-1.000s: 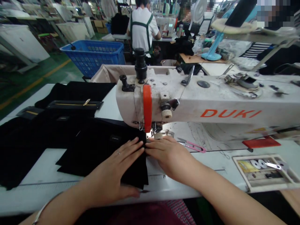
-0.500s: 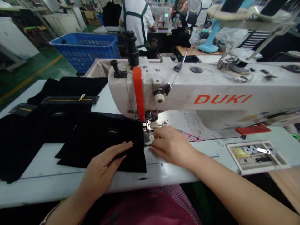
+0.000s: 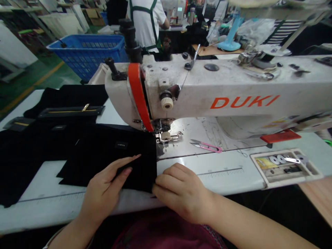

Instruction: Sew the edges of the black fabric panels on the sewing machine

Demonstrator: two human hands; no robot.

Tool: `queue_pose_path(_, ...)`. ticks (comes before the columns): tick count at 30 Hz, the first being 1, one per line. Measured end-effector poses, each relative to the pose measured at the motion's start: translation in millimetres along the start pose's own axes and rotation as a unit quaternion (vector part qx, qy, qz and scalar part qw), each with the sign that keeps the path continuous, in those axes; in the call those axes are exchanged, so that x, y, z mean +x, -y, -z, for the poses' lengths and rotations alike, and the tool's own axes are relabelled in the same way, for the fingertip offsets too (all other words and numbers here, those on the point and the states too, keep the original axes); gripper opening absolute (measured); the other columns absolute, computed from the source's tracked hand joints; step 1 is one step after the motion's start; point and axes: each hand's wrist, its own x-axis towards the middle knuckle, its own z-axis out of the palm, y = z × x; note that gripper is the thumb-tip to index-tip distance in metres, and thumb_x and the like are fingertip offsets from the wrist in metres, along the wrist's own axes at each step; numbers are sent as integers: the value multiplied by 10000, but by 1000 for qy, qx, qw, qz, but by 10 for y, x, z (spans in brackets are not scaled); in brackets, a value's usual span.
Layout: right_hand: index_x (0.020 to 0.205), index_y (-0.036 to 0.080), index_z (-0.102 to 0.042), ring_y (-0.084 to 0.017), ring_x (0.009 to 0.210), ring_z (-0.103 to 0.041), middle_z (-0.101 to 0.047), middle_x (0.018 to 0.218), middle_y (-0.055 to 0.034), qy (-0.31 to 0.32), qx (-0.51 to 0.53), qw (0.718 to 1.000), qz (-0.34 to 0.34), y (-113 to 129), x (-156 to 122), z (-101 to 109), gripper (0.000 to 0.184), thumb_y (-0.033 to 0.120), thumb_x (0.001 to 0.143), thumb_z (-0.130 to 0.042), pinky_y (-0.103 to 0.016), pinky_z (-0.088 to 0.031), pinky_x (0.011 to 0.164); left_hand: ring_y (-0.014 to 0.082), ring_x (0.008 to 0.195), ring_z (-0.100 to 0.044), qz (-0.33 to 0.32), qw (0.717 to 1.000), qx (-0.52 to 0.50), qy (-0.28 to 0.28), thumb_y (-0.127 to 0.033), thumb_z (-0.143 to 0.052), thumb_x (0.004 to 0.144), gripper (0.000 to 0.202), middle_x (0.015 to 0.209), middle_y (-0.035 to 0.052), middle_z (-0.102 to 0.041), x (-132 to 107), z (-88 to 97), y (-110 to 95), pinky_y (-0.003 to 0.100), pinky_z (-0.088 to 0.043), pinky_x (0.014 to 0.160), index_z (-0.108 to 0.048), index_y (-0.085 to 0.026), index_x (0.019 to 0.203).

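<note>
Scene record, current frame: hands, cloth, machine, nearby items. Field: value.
left_hand: left hand open, on black cloth
right_hand: right hand, fingers curled at cloth's near right corner; grip partly hidden
cloth: flat on worktable, small label facing up
machine: white sewing machine, marked DUKI
tool: pink-handled snips, lying right of needle area
tray: parts tray, right side
behind: blue basket

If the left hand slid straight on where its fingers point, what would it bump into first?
Beyond the black fabric under it, the left hand would probably meet the presser-foot assembly, though depth is unclear.
</note>
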Motion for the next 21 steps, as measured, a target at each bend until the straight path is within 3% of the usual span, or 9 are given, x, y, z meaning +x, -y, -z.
queue_pose_path(4,939,160,-691,-196,999,-591,-693,1197,-58,2,-15,1000,23,19,123,127,223,159,1019,-482,-345,-463,806,207,1126,-692,9,1000,1,-20,-435,-523,1000,312,1212,-21,-727,-10,7,6,361,-556,1035,-670,-318,1248)
queue_pose_path(7,888,173,-683,-194,989,-609,-716,1140,-52,57,-21,997,43,-5,124,123,237,172,1023,-487,-353,-466,792,193,1145,-679,-8,1000,24,-13,-395,-512,1008,312,1241,-31,-710,2,56,-3,352,-544,1049,-641,-329,1283)
queue_pose_path(11,855,175,-674,-185,894,-618,-743,998,-43,53,4,998,14,-44,14,-4,199,171,1003,-541,-341,-478,758,183,1305,-568,-145,984,90,51,-232,-442,1004,430,1440,-5,-576,49,120,-35,352,-446,1154,-524,-294,1421)
queue_pose_path(14,879,165,-661,-173,858,-617,-737,935,-45,51,36,998,-30,-47,-53,-68,206,154,1017,-508,-312,-494,766,194,1389,-482,-278,939,157,127,-82,-364,975,525,1503,45,-513,80,84,-46,372,-438,1164,-460,-215,1473)
queue_pose_path(17,911,156,-657,-170,843,-608,-714,917,-55,64,56,994,-64,-35,-74,-66,250,117,1028,-439,-297,-498,770,223,1418,-441,-322,912,197,161,-37,-353,972,509,1494,97,-518,79,13,-50,396,-456,1152,-469,-136,1458)
queue_pose_path(21,940,161,-675,-174,849,-601,-698,903,-54,55,63,995,-55,-21,-93,-49,223,122,1018,-470,-309,-493,766,255,1386,-473,-330,912,203,138,-64,-383,987,455,1449,119,-555,39,-7,-84,431,-473,1133,-512,-114,1420)
